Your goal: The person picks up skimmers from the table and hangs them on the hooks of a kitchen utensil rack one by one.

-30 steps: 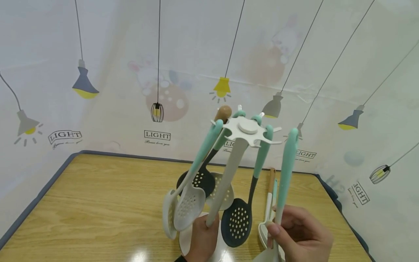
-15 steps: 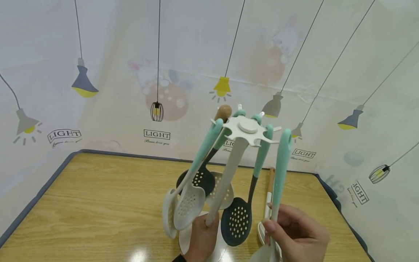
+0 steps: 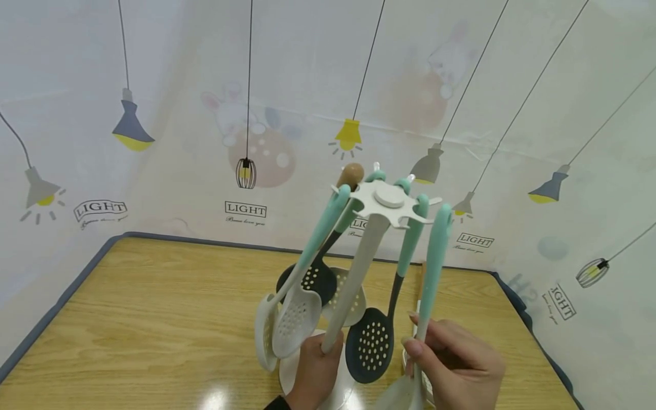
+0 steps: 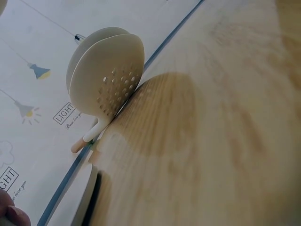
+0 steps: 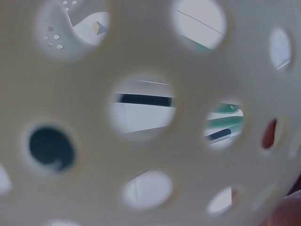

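My left hand grips the lower part of the white pole of a utensil rack, whose hooked top leans to the right. From its hooks hang several skimmers, among them a dark one and a pale one. My right hand pinches the pale lower shaft of a skimmer with a mint handle. That handle's tip is close to the rack's right-hand hooks; whether they touch I cannot tell. The held skimmer's pale perforated bowl fills the right wrist view.
The rack's round white base is beneath my left hand. Pale perforated utensils lie on the wooden table, partly hidden behind my right hand in the head view. A wall sheet with printed lamps rises behind the table's dark edge.
My right hand has moved left with the skimmer, bringing its handle nearer the rack's right-hand hooks. My left hand and the rack have barely shifted.
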Motion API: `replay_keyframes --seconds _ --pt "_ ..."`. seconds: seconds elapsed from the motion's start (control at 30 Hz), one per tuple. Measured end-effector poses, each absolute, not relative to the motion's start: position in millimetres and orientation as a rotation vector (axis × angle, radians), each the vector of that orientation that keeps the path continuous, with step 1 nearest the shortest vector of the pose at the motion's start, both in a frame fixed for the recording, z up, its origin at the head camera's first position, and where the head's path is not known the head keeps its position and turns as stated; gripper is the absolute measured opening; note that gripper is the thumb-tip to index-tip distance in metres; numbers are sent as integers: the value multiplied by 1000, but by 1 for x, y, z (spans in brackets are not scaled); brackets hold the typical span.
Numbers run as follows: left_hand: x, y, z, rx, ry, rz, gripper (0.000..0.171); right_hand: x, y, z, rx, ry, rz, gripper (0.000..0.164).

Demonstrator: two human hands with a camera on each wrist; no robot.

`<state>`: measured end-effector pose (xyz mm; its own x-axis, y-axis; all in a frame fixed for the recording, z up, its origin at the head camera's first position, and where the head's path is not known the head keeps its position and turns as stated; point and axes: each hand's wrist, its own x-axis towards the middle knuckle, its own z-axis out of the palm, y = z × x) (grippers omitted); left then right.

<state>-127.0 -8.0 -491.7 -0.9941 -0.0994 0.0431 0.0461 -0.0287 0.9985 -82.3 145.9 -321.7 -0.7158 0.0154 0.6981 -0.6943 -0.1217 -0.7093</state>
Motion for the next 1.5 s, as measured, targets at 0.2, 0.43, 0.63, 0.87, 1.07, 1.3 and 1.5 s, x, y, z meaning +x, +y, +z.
replay_keyframes --seconds 0.2,0.43,0.63,0.87,1.07,1.3,1.5 --pt "-130 -10 -495 33 -2128 -2227 61 -85 143 -324 807 -1624 1917 31" --pt "-130 -10 -494 61 -2123 -2228 60 -83 139 -324 691 -1764 1854 30" --pt "-128 -12 -493 19 -2124 -2234 61 -83 130 -325 593 -1837 1777 29" --pt "-131 -15 -499 -47 -2179 -2202 59 -86 120 -332 633 -1825 1815 27" --pt "-134 -18 -498 -132 -2205 -2203 56 -85 117 -331 537 -1898 1785 25" --pt "-136 -23 -498 -248 -2258 -2228 55 -82 119 -329 412 -2091 1661 18" --pt "-136 -29 -496 -297 -2323 -2215 53 -81 131 -333 437 -2172 1659 26"
